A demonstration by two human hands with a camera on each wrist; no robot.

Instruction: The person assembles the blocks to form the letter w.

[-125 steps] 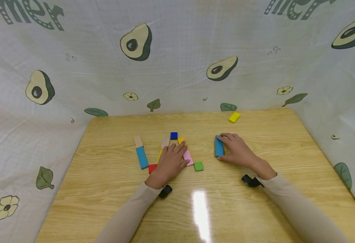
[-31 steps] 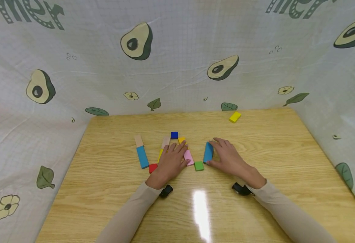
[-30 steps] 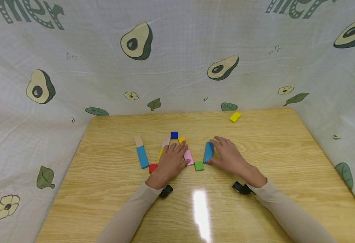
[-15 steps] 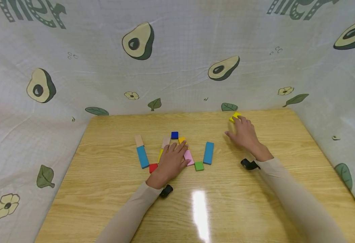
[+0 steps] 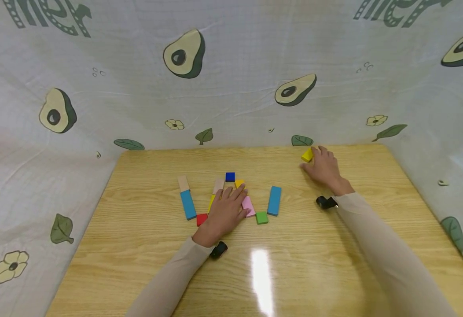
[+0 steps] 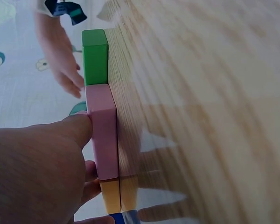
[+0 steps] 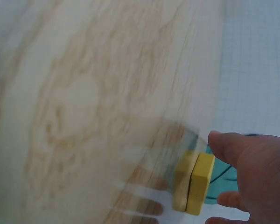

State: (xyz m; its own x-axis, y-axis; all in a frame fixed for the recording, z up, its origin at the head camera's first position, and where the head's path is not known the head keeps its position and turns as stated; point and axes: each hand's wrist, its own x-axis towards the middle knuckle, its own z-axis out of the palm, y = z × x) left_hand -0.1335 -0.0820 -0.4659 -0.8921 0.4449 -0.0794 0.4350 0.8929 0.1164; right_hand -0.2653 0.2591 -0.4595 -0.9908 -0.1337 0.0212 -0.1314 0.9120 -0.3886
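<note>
At the back of the table my right hand (image 5: 324,168) reaches to a small yellow block (image 5: 307,155), its fingers beside the block. In the right wrist view the thumb stands apart from that yellow block (image 7: 200,182). My left hand (image 5: 225,212) lies with straight, spread fingers over the row of blocks. Its thumb touches the pink block (image 6: 102,130), which sits between the green block (image 6: 95,60) and the orange block (image 6: 110,196). A long blue block (image 5: 274,200) lies just right of the green one, nobody touching it. A second yellow block (image 5: 211,203) is partly hidden under the left hand.
Left of the left hand lie a red block (image 5: 201,219), another long blue block (image 5: 188,204) and a beige block (image 5: 183,183). A dark blue cube (image 5: 230,177) and a second beige block (image 5: 218,185) sit beyond the fingers. A patterned cloth (image 5: 239,110) borders the table.
My right hand slid the long blue block left beside the green block, let go of it, and moved back and right to the yellow block. The left hand stayed in place.
</note>
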